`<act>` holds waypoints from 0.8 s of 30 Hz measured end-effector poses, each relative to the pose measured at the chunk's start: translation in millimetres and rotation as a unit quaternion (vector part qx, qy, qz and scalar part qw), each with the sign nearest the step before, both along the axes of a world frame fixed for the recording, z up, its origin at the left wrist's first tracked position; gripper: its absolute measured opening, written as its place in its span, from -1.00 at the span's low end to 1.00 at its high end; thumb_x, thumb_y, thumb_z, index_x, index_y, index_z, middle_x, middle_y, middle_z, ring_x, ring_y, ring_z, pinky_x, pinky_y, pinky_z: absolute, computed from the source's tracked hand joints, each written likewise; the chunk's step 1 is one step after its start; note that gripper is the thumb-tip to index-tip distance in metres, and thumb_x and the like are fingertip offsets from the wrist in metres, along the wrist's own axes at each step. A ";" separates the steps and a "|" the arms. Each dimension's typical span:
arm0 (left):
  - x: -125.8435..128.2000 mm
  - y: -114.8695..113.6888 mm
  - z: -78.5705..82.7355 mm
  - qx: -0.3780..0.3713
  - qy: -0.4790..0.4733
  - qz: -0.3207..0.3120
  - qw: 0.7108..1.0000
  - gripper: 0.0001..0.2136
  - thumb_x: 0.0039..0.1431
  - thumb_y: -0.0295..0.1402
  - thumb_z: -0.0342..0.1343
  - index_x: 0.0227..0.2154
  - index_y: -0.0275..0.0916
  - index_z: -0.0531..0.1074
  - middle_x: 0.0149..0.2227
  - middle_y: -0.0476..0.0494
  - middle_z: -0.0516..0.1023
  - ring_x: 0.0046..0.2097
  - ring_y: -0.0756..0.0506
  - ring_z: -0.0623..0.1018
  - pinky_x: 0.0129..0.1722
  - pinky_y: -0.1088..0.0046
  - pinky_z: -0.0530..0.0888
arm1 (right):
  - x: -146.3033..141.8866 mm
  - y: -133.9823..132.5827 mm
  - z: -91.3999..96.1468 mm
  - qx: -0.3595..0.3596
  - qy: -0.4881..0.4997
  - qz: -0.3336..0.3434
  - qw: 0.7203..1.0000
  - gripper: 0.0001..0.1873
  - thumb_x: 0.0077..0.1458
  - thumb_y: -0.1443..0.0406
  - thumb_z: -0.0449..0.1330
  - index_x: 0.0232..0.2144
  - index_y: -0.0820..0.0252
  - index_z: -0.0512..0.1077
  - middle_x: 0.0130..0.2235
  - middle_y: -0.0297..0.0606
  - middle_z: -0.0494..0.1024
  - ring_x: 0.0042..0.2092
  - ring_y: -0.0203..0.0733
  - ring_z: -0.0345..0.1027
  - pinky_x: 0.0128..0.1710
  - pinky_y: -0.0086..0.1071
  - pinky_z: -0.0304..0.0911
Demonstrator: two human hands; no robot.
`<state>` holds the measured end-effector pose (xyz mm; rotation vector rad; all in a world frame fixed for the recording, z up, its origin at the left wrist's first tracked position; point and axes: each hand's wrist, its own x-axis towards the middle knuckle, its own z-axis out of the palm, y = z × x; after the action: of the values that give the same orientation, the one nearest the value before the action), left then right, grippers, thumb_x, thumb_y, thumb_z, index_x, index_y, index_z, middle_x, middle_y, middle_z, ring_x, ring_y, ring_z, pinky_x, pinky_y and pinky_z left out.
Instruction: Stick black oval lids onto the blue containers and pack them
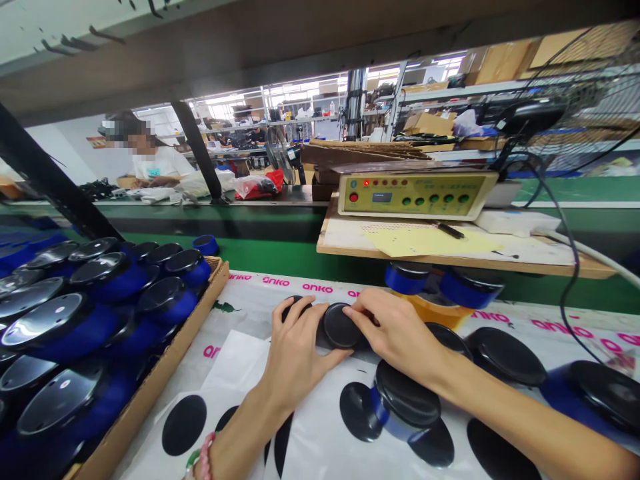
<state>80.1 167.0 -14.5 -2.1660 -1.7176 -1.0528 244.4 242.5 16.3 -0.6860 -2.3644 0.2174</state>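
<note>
A round black part point(341, 327) with a raised rim is tilted toward me above the worktop. My left hand point(296, 348) curls around its left and near side, with the thumb below it. The bent fingers of my right hand point(389, 325) pinch at its upper right edge. Behind my left fingers, another dark round thing point(294, 305) shows in part. Just below my right wrist stands a blue cylinder with a black top point(407, 397). White sheets with black round stickers point(184, 425) lie near my left forearm, and a loose black disc point(359, 410) rests further right.
At the left, a cardboard box point(200, 320) holds several blue cylinders with glossy black tops. A tester with buttons point(415, 195) sits on a low wooden shelf point(350, 237) ahead. More black-topped cylinders point(600, 400) stand at right. Across the line sits a person point(157, 160).
</note>
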 end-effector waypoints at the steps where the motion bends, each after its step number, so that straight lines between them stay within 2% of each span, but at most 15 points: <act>1: 0.0 0.2 0.2 -0.001 0.000 0.000 1.000 -0.50 -0.07 -0.25 0.32 -0.07 -0.24 0.29 -0.12 -0.14 0.53 0.03 -0.23 0.41 0.07 0.12 0.16 | -0.2 0.3 -0.5 0.035 -0.017 0.001 0.999 -0.74 0.23 0.35 -0.03 -0.52 0.19 0.25 -0.49 -0.29 0.35 -0.42 -0.24 0.20 -0.40 -0.39 0.13; 3: -0.1 1.1 0.1 -0.005 0.003 -0.002 1.000 -0.49 -0.08 -0.24 0.32 -0.07 -0.23 0.29 -0.11 -0.14 0.52 0.03 -0.22 0.40 0.07 0.14 0.15 | -0.8 0.8 -0.5 0.102 -0.074 -0.020 0.992 -0.73 0.23 0.35 -0.01 -0.51 0.21 0.30 -0.46 -0.25 0.37 -0.38 -0.20 0.19 -0.42 -0.37 0.09; 5: -0.2 2.0 -0.6 -0.011 0.006 0.000 1.000 -0.48 -0.09 -0.23 0.33 -0.07 -0.23 0.28 -0.11 -0.13 0.51 0.03 -0.21 0.39 0.07 0.15 0.15 | -1.0 1.8 2.7 0.146 -0.139 -0.070 0.977 -0.74 0.22 0.30 0.03 -0.51 0.21 0.35 -0.46 -0.23 0.38 -0.35 -0.15 0.19 -0.46 -0.35 0.04; 7: -0.5 1.9 -1.1 -0.025 0.007 0.003 1.000 -0.49 -0.07 -0.22 0.32 -0.07 -0.22 0.29 -0.10 -0.12 0.51 0.04 -0.20 0.38 0.08 0.15 0.13 | 0.3 3.4 11.2 0.158 -0.185 -0.126 0.962 -0.73 0.20 0.23 0.07 -0.50 0.22 0.38 -0.45 -0.21 0.39 -0.32 -0.10 0.21 -0.43 -0.32 0.05; 9: -1.0 -0.8 0.7 -0.053 0.009 0.009 0.999 -0.46 -0.03 -0.23 0.29 0.00 -0.22 0.24 -0.02 -0.15 0.45 0.11 -0.21 0.31 0.12 0.11 0.11 | 4.7 3.6 26.0 0.143 -0.192 -0.155 0.958 -0.73 0.18 0.19 0.11 -0.46 0.24 0.39 -0.42 -0.20 0.41 -0.28 -0.07 0.23 -0.34 -0.28 0.11; 10: -1.1 -3.5 3.5 -0.066 0.007 0.016 0.998 -0.42 0.00 -0.24 0.27 0.06 -0.23 0.19 0.06 -0.19 0.39 0.15 -0.22 0.25 0.13 0.09 0.10 | 8.5 2.4 35.2 0.124 -0.185 -0.145 0.964 -0.75 0.17 0.18 0.12 -0.44 0.25 0.39 -0.39 -0.20 0.42 -0.26 -0.07 0.24 -0.30 -0.27 0.13; 12: -0.4 -12.6 13.7 -0.085 -0.010 0.037 0.996 -0.42 0.09 -0.26 0.18 0.13 -0.23 0.09 0.17 -0.25 0.23 0.21 -0.22 0.16 0.15 0.08 0.12 | 19.0 -4.1 54.1 0.060 -0.186 -0.070 0.978 -0.79 0.17 0.17 0.14 -0.37 0.21 0.39 -0.35 -0.24 0.43 -0.24 -0.10 0.27 -0.27 -0.30 0.16; 14: 2.7 -26.0 28.6 -0.132 -0.019 0.035 0.991 -0.57 0.17 -0.28 0.07 0.09 -0.19 0.18 0.17 -0.22 0.22 0.20 -0.20 0.19 0.15 0.10 0.17 | 32.5 -15.6 68.6 -0.024 -0.244 0.038 0.969 -0.77 0.10 0.12 0.20 -0.30 0.14 0.39 -0.32 -0.30 0.44 -0.23 -0.13 0.31 -0.29 -0.34 0.20; 16: 8.5 -41.8 42.6 -0.257 0.007 -0.004 0.966 -0.67 0.17 -0.26 0.05 0.00 -0.18 0.32 0.13 -0.21 0.30 0.17 -0.23 0.26 0.14 0.08 0.23 | 46.1 -28.9 74.4 -0.081 -0.337 0.101 0.933 -0.61 -0.07 0.10 0.33 -0.20 0.10 0.40 -0.22 -0.29 0.45 -0.18 -0.09 0.33 -0.30 -0.34 0.24; 18: 15.4 -56.9 48.2 -0.423 0.074 -0.053 0.902 -0.53 0.07 -0.28 0.15 0.06 -0.26 0.30 0.20 -0.31 0.22 0.20 -0.35 0.23 0.13 -0.01 0.26 | 56.4 -39.9 71.2 -0.088 -0.395 0.101 0.909 -0.46 -0.16 0.18 0.39 -0.08 0.11 0.37 -0.10 -0.22 0.41 -0.12 -0.02 0.33 -0.24 -0.29 0.27; 20: 20.6 -69.0 41.4 -0.509 0.139 -0.064 0.847 -0.43 0.08 -0.46 0.07 0.18 -0.35 0.13 0.26 -0.35 0.00 0.26 -0.38 0.09 0.14 -0.04 0.23 | 61.4 -45.9 62.3 -0.068 -0.398 0.081 0.911 -0.43 -0.10 0.28 0.35 0.00 0.12 0.33 -0.05 -0.17 0.37 -0.10 0.01 0.32 -0.18 -0.23 0.27; 21: 21.6 -73.8 33.7 -0.515 0.166 -0.061 0.839 -0.41 0.08 -0.57 -0.03 0.21 -0.34 0.04 0.27 -0.31 -0.09 0.27 -0.35 0.02 0.15 -0.03 0.20 | 61.7 -47.0 57.0 -0.056 -0.388 0.070 0.917 -0.46 -0.06 0.31 0.31 0.01 0.13 0.32 -0.06 -0.16 0.37 -0.10 0.01 0.32 -0.17 -0.20 0.27; 23: 19.2 -81.3 13.0 -0.480 0.200 -0.046 0.853 -0.35 0.03 -0.71 -0.21 0.23 -0.26 -0.06 0.26 -0.18 -0.16 0.28 -0.27 -0.04 0.18 0.03 0.16 | 58.7 -47.1 46.9 -0.026 -0.361 0.049 0.931 -0.55 -0.01 0.30 0.25 -0.03 0.18 0.35 -0.09 -0.14 0.37 -0.10 0.02 0.30 -0.15 -0.15 0.26; 24: 15.8 -84.7 1.9 -0.457 0.212 -0.041 0.863 -0.31 0.01 -0.74 -0.23 0.23 -0.22 -0.09 0.26 -0.14 -0.17 0.28 -0.24 -0.04 0.19 0.06 0.14 | 55.9 -47.2 42.7 -0.008 -0.349 0.038 0.936 -0.60 0.00 0.28 0.23 -0.07 0.22 0.37 -0.11 -0.12 0.37 -0.11 0.03 0.29 -0.15 -0.14 0.26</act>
<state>95.9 82.3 -12.6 -2.6725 -2.1238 0.3781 300.3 195.2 59.1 -0.7699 -3.0726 0.0201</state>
